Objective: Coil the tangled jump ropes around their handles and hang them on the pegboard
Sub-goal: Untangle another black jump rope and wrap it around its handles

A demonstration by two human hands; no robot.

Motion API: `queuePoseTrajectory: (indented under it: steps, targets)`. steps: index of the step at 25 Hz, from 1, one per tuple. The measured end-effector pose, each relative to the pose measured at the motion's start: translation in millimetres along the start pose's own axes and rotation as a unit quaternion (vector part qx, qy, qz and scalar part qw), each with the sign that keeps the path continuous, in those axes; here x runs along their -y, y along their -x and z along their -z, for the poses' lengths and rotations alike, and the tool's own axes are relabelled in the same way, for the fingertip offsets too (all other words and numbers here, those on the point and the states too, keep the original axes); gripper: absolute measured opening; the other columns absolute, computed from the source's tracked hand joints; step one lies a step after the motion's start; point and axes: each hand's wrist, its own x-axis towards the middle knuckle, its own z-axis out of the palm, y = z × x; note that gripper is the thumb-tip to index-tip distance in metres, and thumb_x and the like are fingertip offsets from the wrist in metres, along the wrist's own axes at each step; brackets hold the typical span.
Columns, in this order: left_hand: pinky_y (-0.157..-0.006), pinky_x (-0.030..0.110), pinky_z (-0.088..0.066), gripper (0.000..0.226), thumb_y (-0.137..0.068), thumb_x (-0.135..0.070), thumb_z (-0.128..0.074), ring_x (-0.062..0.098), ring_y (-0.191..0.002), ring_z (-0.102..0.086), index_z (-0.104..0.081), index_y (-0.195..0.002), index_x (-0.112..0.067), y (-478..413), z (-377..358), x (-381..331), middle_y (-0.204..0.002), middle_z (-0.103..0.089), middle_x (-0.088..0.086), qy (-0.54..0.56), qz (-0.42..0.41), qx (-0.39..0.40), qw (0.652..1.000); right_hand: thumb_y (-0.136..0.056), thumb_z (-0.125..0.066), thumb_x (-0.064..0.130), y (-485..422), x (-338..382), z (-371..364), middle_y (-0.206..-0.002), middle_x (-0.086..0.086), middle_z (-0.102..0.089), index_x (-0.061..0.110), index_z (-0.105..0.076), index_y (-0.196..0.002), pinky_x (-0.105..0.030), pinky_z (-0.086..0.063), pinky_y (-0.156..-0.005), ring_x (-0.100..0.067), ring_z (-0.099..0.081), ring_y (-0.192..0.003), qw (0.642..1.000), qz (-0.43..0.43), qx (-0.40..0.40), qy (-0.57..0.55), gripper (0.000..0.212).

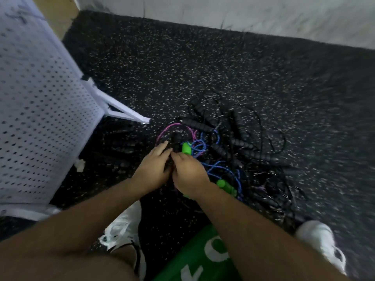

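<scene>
Closest to me is a green cloth with white lettering [203, 258] at my lap, my bare forearms crossing above it and my white shoes [123, 226] planted either side on the speckled mat [203, 63]; just beyond, my left hand [152, 167] and right hand [188, 173] meet at the near edge of the heap of jump ropes [233, 151]; the left fingers [162, 147] reach forward fairly straight onto the pile and the right ones curl in toward them; something dark sits between the two, but blur hides it, so I cannot tell whether either hand truly grips a handle or a cord; a green handle [185, 148] stands just past my right fingertips, its blue cord [203, 147] looping away to the right, and a second green handle [226, 186] lies just beside my right wrist; a pink cord [172, 126] arcs just beyond my left fingertips; the black foam handles [239, 126] and their thin black cords sprawl farther out, apart from both hands; I judge the step in hand to be freeing one rope, and it goes best if I fix on one handle, follow its cord loop by loop and lift it clear rather than tug, since pulling would tighten the tangle; both handles should be found before coiling; the pegboard [40, 110] stands to my left, near the heap.
</scene>
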Motion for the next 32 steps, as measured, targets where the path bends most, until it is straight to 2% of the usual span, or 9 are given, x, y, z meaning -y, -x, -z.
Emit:
queuePoseTrajectory:
  steps: [3,7,11,14,17,21,24,28,32]
  targets:
    - [-0.119,0.037,-0.028,0.063,-0.09,-0.032,-0.056,0.032,-0.145,-0.037,-0.048,-0.147,-0.007,-15.9,-16.5,-46.4,-0.158,-0.037,0.016,-0.022,-0.072,0.05,0.996,-0.097,-0.049,0.019,32.0,-43.1,26.4,-0.133,-0.013,-0.056,0.006,-0.047,-0.142,-0.045,-0.044,-0.099,-0.033,-0.051,-0.12,0.999,0.005,-0.007,0.05,0.047]
    - [-0.117,0.036,-0.032,0.062,-0.093,-0.042,-0.049,0.029,-0.141,-0.044,-0.05,-0.145,-0.008,-33.7,-41.6,-83.9,-0.153,-0.046,0.014,-0.036,-0.141,0.089,0.985,-0.085,-0.044,0.026,65.4,-101.6,31.8,-0.091,-0.011,-0.067,0.009,-0.068,-0.103,-0.042,-0.053,-0.073,-0.035,-0.062,-0.086,0.99,-0.036,-0.127,0.056,0.034]
    - [-0.117,0.029,-0.026,0.053,-0.104,-0.034,-0.049,0.021,-0.144,-0.037,-0.04,-0.153,-0.014,-49.3,-61.0,-111.5,-0.157,-0.04,0.004,-0.026,-0.135,0.136,0.981,-0.098,-0.046,0.032,82.1,-142.0,22.8,-0.117,-0.013,-0.059,0.019,-0.059,-0.128,-0.045,-0.05,-0.089,-0.035,-0.052,-0.112,0.974,-0.223,-0.047,0.01,0.035]
    - [-0.114,0.029,-0.031,0.049,-0.105,-0.029,-0.048,0.019,-0.141,-0.041,-0.041,-0.152,-0.018,-60.4,-73.0,-133.5,-0.154,-0.044,0.004,0.012,-0.106,0.203,0.973,-0.096,-0.056,0.034,78.1,-151.6,14.5,-0.116,-0.007,-0.063,0.024,-0.061,-0.122,-0.038,-0.051,-0.091,-0.031,-0.058,-0.11,0.941,-0.302,0.028,-0.149,0.029]
    - [-0.107,0.027,-0.038,0.046,-0.1,-0.027,-0.057,0.015,-0.13,-0.05,-0.048,-0.145,-0.021,-65.0,-74.6,-141.5,-0.143,-0.054,0.001,0.044,-0.086,0.25,0.963,-0.09,-0.065,0.017,73.5,-159.9,12.6,-0.102,-0.001,-0.065,0.019,-0.06,-0.11,-0.035,-0.053,-0.084,-0.026,-0.063,-0.096,0.878,-0.373,-0.037,-0.297,0.021]
    - [-0.104,0.028,-0.045,0.042,-0.097,-0.024,-0.063,0.01,-0.115,-0.06,-0.054,-0.138,-0.02,-67.7,-64.4,-147.5,-0.131,-0.063,-0.002,0.073,-0.056,0.247,0.965,-0.087,-0.072,0.014,74.5,-162.9,32.8,-0.109,-0.008,-0.068,0.01,-0.06,-0.119,-0.03,-0.05,-0.085,-0.024,-0.064,-0.101,0.826,-0.415,-0.055,-0.378,0.035]
    - [-0.092,0.033,-0.052,0.031,-0.095,-0.026,-0.063,0.015,-0.1,-0.066,-0.058,-0.125,-0.022,-69.3,-38.8,-165.6,-0.111,-0.07,-0.002,0.05,-0.063,0.247,0.966,-0.091,-0.064,0.007,77.4,-153.0,70.5,-0.096,-0.013,-0.072,0.004,-0.071,-0.109,-0.032,-0.053,-0.079,-0.022,-0.063,-0.083,0.829,-0.388,-0.077,-0.396,0.019]
    - [-0.067,0.019,-0.047,0.022,-0.096,-0.023,-0.063,0.013,-0.082,-0.062,-0.055,-0.114,-0.015,-63.1,43.1,-220.4,-0.091,-0.062,-0.006,0.003,-0.127,0.199,0.972,-0.094,-0.063,0.013,90.8,-130.2,158.1,-0.084,-0.006,-0.072,0.007,-0.073,-0.105,-0.028,-0.052,-0.07,-0.018,-0.062,-0.072,0.868,-0.325,-0.128,-0.353,0.017]
    - [-0.068,0.032,-0.051,0.044,-0.096,-0.026,-0.062,0.012,-0.077,-0.061,-0.044,-0.135,-0.018,-42.4,147.7,-293.0,-0.09,-0.063,-0.004,-0.078,-0.171,0.12,0.975,-0.094,-0.064,0.016,131.8,-88.9,279.4,-0.084,-0.007,-0.074,0.01,-0.075,-0.096,-0.027,-0.048,-0.062,-0.016,-0.061,-0.068,0.924,-0.244,-0.138,-0.26,0.013]
